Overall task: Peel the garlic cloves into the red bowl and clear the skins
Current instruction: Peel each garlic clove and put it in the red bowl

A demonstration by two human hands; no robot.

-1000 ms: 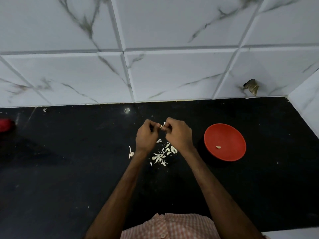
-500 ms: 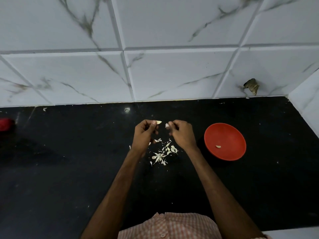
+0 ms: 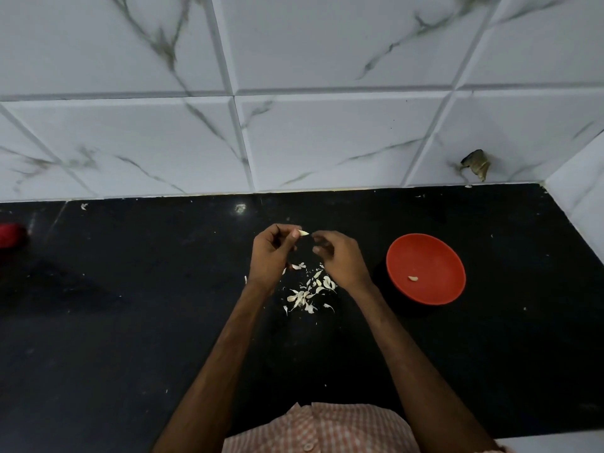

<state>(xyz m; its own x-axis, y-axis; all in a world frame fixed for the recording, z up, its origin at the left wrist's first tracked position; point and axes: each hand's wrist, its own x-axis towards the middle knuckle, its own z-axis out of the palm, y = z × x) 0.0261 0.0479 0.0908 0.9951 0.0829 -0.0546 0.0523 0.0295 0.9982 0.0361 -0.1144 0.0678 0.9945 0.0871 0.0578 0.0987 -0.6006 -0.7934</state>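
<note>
Pinching a small garlic clove (image 3: 304,233) between thumb and fingertip of left hand (image 3: 269,256), pale tip poking out toward right hand (image 3: 340,259). Keeping right hand just beside it, fingers loosely curled, nothing visible in them. Holding both above loose skins (image 3: 307,292) scattered on black counter (image 3: 130,305). Judging clove as very light, firm but bruisable, probably slick once bare; best gripped at the blunt end and peeled from the point. Judging skins as papery, featherweight, likely to cling and drift; better swept together than picked singly. To the right, near but apart from the skins: red bowl (image 3: 425,250) with one peeled clove (image 3: 412,278) inside. Working on glossy dark stone, crumb-speckled, backed by white marbled tile wall (image 3: 327,135), corner at right. At far left edge, blurred red item (image 3: 9,235), cannot tell what.
</note>
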